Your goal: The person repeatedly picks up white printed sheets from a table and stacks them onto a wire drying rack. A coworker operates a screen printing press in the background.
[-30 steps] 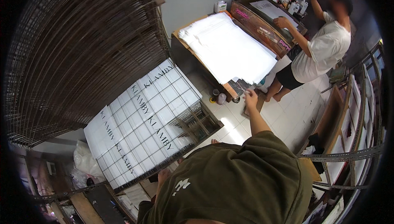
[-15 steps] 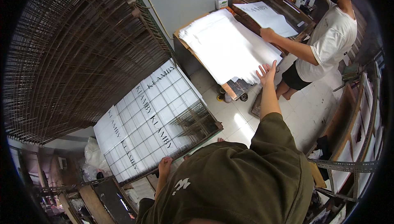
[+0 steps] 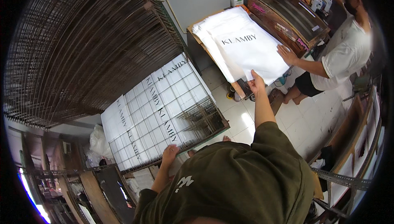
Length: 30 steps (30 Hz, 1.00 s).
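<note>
At the near corner of a white sheet [image 3: 262, 55] with dark printed lettering, my right hand [image 3: 256, 82] has its fingers closed on the edge. The sheet lies over a stack of white sheets [image 3: 205, 35] on a wooden table. A co-worker's hand [image 3: 287, 55] rests flat on its right side. My left hand [image 3: 170, 155] is by the front edge of a wire drying rack [image 3: 197, 142], its fingers curled. Whether they grip anything cannot be made out. Printed white sheets [image 3: 143, 101] lie on this rack under or among its wires.
Many wire rack layers [image 3: 90, 47] are raised at the left. Beyond the stack is a wooden-framed screen [image 3: 287, 10], with bottles [image 3: 316, 3] behind. The co-worker [image 3: 344, 55] stands at the right. A metal shelf frame [image 3: 349, 179] is at the lower right, a plastic bag [image 3: 99, 142] at the left.
The printed sheet has come from the framed screen onto the stack. My right hand has gone from spread to closed on its corner. The co-worker's hand now lies flat on it.
</note>
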Motion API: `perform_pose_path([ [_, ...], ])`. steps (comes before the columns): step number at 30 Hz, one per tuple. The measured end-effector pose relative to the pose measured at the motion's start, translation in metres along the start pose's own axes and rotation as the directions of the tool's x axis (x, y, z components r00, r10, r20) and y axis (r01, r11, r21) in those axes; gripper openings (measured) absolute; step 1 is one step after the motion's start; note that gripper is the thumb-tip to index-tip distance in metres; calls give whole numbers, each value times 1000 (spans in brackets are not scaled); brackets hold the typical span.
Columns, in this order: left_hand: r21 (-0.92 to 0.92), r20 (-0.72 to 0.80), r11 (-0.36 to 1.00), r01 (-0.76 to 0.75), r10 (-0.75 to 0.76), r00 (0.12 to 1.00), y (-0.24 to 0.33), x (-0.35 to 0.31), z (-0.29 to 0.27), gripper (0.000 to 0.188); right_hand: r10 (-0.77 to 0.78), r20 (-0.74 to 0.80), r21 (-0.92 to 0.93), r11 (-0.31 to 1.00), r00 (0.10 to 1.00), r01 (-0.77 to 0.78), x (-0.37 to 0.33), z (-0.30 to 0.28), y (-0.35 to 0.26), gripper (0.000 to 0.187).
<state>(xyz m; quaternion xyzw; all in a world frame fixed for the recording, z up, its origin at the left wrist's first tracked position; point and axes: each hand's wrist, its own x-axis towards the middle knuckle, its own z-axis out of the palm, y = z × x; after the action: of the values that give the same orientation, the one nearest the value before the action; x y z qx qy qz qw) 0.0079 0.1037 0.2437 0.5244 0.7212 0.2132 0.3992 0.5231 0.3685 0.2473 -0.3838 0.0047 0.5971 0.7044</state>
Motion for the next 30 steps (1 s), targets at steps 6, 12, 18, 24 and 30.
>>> perform_pose_path([
  [6, -316, 185, 929, -192, 259, 948, 199, 91, 33, 44, 26, 89, -81, 997, 996, -18, -66, 68, 18, 42],
  [12, -610, 280, 793, -3, 219, 935, 381, 87, 86, 36, -261, 138, -86, 958, 955, 274, -166, 135, 35, 42],
  [18, -608, -94, 677, -415, 457, 884, 407, 53, 79, 24, -542, 511, -303, 613, 667, 730, -207, 114, 53, 37],
  [24, -925, 26, 344, -161, 480, 877, 412, 11, -35, 38, 577, 277, -783, 599, 768, -167, -156, -37, 136, 49],
  [30, -921, 73, 376, -105, 429, 901, 373, -16, -152, 43, 681, 557, -265, 688, 475, -676, -135, 47, 111, 58],
])
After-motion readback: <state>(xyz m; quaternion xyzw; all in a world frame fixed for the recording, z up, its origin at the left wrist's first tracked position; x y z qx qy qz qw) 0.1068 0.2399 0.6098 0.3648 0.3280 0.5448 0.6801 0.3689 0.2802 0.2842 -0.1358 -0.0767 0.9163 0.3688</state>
